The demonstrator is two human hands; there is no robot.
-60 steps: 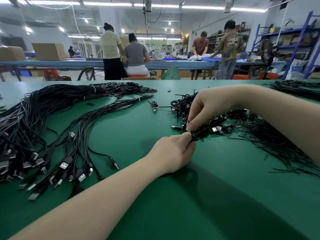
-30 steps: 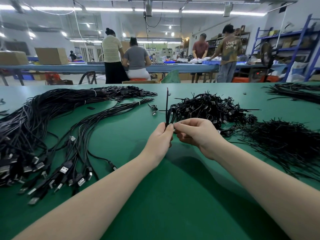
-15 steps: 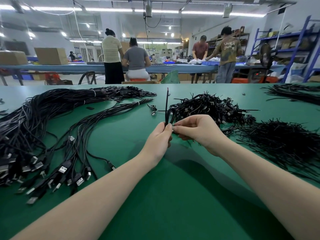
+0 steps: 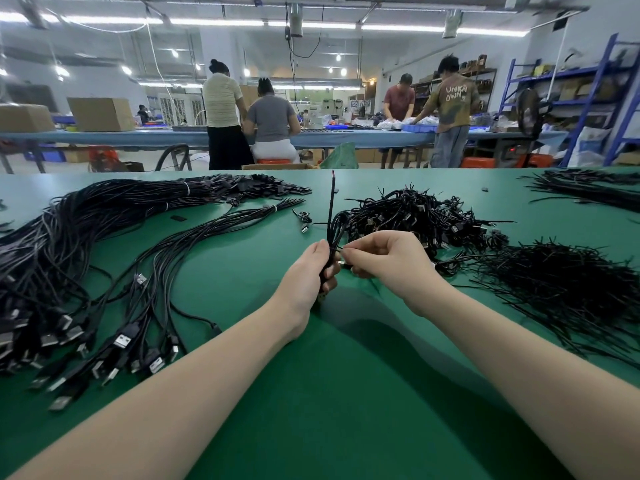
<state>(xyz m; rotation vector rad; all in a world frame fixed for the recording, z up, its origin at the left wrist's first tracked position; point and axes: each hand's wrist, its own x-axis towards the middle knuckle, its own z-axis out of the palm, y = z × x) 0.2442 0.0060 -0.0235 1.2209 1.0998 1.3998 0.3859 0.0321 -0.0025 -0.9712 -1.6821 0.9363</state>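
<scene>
- Here, your left hand (image 4: 306,275) grips 1 folded black cable (image 4: 335,225), long axis upright, loose end pointing up.
- Your right hand (image 4: 391,261) pinches its thin tie (image 4: 336,250).

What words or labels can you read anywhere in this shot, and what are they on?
"UNKN OWN": on the back of the brown T-shirt worn in the background.
Markings on the USB plugs at the left: too small to read.
</scene>
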